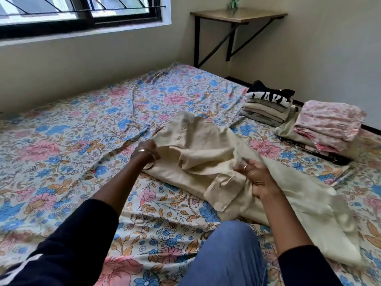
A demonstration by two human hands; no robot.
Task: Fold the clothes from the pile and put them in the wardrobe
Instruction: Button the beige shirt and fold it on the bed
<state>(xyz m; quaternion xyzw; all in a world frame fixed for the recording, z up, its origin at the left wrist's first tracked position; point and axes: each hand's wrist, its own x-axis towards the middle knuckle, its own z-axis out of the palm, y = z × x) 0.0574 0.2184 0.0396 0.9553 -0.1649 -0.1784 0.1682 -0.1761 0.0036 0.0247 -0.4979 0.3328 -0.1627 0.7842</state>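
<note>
Two hands' grip, left hand [146, 148] and right hand [254, 175], on cream garment [198, 145].

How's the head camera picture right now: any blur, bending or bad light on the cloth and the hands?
Head view: soft daylight from the window, no glare; the beige cloth shows its folds clearly. Left hand and right hand are slightly soft at the edges. Wide-angle bending curves the bed and wall lines near the frame edges.
</note>
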